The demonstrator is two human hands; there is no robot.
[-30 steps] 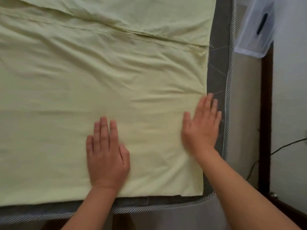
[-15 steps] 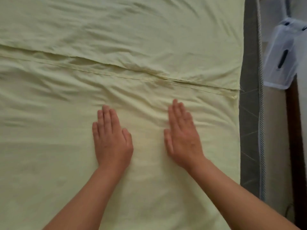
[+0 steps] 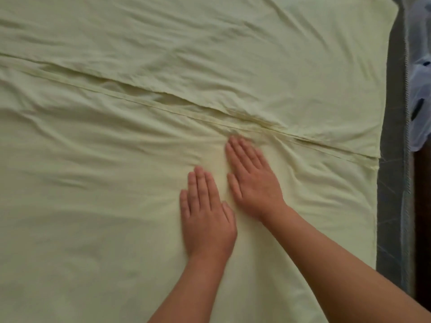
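I note smoothing underway: left hand (image 3: 207, 220) and right hand (image 3: 253, 180), fingers straight, grasping nothing, press the pale sheet (image 3: 93, 206) spread over the mattress (image 3: 391, 206); next stroke should, I judge, sweep outward across the creases

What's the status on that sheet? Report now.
Left hand and right hand flat on sheet, side by side. Sheet wrinkled near the hem. Nothing blocking.
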